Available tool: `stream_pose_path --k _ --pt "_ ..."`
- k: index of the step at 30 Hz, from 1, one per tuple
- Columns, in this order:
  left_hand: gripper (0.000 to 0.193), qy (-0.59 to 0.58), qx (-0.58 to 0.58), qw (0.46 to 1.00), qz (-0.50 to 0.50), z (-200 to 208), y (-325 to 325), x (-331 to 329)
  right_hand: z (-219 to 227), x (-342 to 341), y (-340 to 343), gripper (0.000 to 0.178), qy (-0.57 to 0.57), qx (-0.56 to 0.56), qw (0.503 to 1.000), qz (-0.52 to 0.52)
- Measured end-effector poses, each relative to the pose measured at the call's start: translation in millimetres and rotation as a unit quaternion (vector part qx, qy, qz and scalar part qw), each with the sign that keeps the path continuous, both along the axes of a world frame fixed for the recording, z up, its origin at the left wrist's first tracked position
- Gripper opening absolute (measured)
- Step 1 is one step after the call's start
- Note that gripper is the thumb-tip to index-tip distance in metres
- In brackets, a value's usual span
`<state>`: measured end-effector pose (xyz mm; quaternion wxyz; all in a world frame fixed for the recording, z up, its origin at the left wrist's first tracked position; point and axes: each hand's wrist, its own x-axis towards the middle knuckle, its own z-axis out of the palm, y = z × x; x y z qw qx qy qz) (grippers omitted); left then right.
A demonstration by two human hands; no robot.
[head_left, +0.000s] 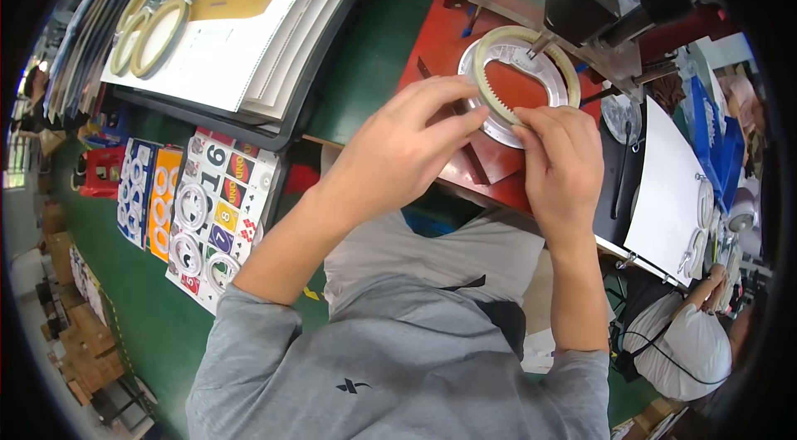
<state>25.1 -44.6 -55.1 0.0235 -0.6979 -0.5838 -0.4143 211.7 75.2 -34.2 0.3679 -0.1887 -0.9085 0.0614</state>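
A cream ring with small teeth along its inner edge point(568, 66) is tilted over a white ring-shaped part point(501, 131) on a red machine base point(432, 46). My left hand point(407, 141) pinches the near left side of the cream ring between thumb and fingers. At its near edge, the thumb and fingers of my right hand point(560, 149) are closed on the same ring. Fingertips hide part of the rim there. Just beyond the ring, a metal pin of the machine point(540, 45) points down into its opening.
A black motor-like block point(581, 4) and metal rods overhang the work. On the left, a black tray point(274, 126) bears stacked white sheets point(224, 79) and several cream rings point(162, 37). Printed cards with white rings point(220, 216) lie lower left. A white board point(672, 195) stands right; another person point(689, 340) sits beyond.
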Motion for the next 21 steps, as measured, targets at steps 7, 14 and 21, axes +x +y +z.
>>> stream_pose_path --k 7,14,21 --pt "0.045 -0.044 -0.026 0.999 0.019 -3 -13 7 -4 -6 -16 0.02 0.016 -0.003 0.999 -0.028" --pt "0.024 -0.11 0.014 0.993 0.04 5 -2 4 -4 -14 -25 0.017 0.023 -0.023 0.998 -0.05" --pt "0.016 -0.176 -0.001 0.975 0.133 12 35 12 1 -11 -26 0.014 0.014 -0.024 0.998 -0.052"
